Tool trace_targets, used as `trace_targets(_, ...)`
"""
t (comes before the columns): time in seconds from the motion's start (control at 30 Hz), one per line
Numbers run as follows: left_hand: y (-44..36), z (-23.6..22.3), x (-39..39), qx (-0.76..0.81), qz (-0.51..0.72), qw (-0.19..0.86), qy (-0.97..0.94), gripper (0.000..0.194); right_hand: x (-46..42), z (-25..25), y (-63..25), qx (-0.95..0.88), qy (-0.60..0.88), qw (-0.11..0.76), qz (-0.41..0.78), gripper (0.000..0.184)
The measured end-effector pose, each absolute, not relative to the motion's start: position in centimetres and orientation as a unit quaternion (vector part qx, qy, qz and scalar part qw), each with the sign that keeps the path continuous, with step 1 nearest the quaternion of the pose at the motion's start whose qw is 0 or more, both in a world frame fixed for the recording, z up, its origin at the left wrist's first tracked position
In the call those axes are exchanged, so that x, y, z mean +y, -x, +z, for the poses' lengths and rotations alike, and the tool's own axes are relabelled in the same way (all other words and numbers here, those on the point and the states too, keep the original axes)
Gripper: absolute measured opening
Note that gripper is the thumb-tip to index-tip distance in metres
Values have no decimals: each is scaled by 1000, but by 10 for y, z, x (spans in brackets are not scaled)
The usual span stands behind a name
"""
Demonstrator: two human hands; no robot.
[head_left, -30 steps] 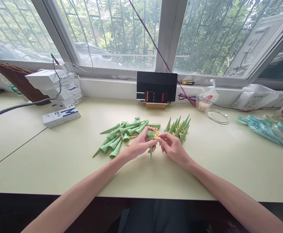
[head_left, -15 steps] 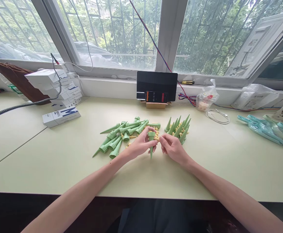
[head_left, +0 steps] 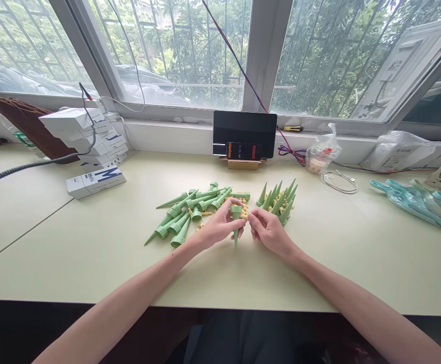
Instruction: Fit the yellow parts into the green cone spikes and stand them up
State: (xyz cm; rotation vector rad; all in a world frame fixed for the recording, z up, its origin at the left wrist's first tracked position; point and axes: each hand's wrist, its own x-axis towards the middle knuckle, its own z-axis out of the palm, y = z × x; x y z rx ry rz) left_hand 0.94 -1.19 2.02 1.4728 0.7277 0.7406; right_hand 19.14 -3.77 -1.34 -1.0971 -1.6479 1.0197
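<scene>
White boxes (head_left: 102,136) stacked at left, one box (head_left: 96,182) lying in front. Phone (head_left: 243,151) against black tablet (head_left: 256,129), center back. Bagged cup (head_left: 321,156), coiled white cable (head_left: 339,182), teal hangers (head_left: 413,205) at right.

Bright diffuse daylight from the windows (head_left: 182,55), panes hazy with glare, soft shadows around my hands (head_left: 271,233), wide-angle edge stretch.

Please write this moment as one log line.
left hand: holds green spike, tip down | right hand: pinches yellow piece at spike's side | upright spikes: beside right hand
</scene>
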Motion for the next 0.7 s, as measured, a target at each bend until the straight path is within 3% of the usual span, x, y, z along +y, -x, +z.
trace_targets(0.43,-9,19,-11,323,308,609,-655,39,-35,-17,-192,-673,438,430,412,40)
trace_targets(0.7,-10,21,-13,325,324,611,-645,38,-37,-13,-191,-661,425,463,409,30)
